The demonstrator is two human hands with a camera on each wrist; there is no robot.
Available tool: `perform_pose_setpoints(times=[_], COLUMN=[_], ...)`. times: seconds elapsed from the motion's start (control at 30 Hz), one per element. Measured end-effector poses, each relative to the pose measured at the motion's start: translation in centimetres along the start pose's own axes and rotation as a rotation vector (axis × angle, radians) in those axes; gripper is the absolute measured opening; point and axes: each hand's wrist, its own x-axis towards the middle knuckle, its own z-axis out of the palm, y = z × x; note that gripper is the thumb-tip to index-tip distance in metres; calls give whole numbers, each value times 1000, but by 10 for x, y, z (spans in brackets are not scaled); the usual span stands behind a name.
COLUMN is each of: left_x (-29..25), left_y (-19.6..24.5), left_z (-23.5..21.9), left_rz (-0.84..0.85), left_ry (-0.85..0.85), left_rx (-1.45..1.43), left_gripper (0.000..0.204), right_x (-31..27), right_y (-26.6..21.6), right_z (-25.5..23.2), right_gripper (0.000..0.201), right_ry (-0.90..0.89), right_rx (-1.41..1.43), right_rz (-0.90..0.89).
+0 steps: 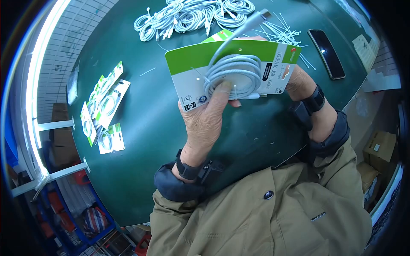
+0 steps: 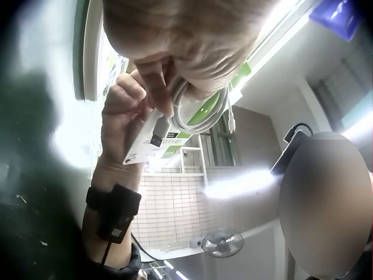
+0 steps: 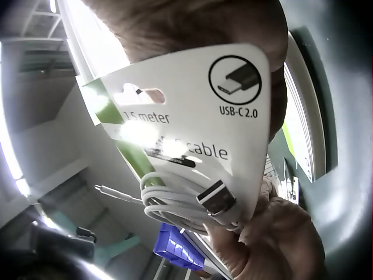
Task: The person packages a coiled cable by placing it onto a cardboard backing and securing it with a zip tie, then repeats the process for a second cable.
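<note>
My left hand (image 1: 204, 121) grips a green and white cable card (image 1: 183, 64) at its lower left, thumb pressed on a coiled white USB cable (image 1: 255, 70) lying on the card's face. The cable's USB-C end (image 1: 258, 18) sticks up past the card's top edge, and its USB-A plug (image 3: 217, 198) lies by the lower coil. Thin white ties (image 1: 235, 91) loop around the coil. Behind the card's right part is my right hand (image 2: 125, 102), its fingers curled near the card in the left wrist view; what they hold is hidden.
Coiled white cables (image 1: 188, 17) are heaped at the table's back, with loose white zip ties (image 1: 282, 32) beside them. A phone (image 1: 326, 53) lies at right. Several carded cables (image 1: 106, 104) lie at left. Behind the held card shows a stack of cards (image 3: 306, 111).
</note>
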Motion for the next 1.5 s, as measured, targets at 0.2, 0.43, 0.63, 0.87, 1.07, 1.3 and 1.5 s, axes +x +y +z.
perform_pose_setpoints(times=[0.2,0.43,0.63,0.87,1.07,1.3,1.5], left_x=[-2,-17,-27,-21,-22,-18,-18], left_y=[13,-14,-28,-37,-29,-2,-4], left_z=[1,-23,-37,-62,-36,-19,-28], left_rz=[-216,-198,-84,48,82,-162,-220], left_ry=[-28,-141,-98,-51,81,327,351], left_rx=[-1,-108,-36,-134,-73,-125,-168], left_gripper=[38,16,16,25,12,29,34], right_x=[39,45,42,32,38,48,41], right_y=[-26,-38,-38,-43,-43,-40,-38], right_z=[32,56,59,73,64,45,62], right_gripper=[31,9,8,7,2,25,27], right_ry=[-194,-113,-150,-314,-254,40,153], right_rx=[-125,-70,37,-84,-9,224,-561], right_rz=[-416,-80,-43,-126,-128,-213,-334])
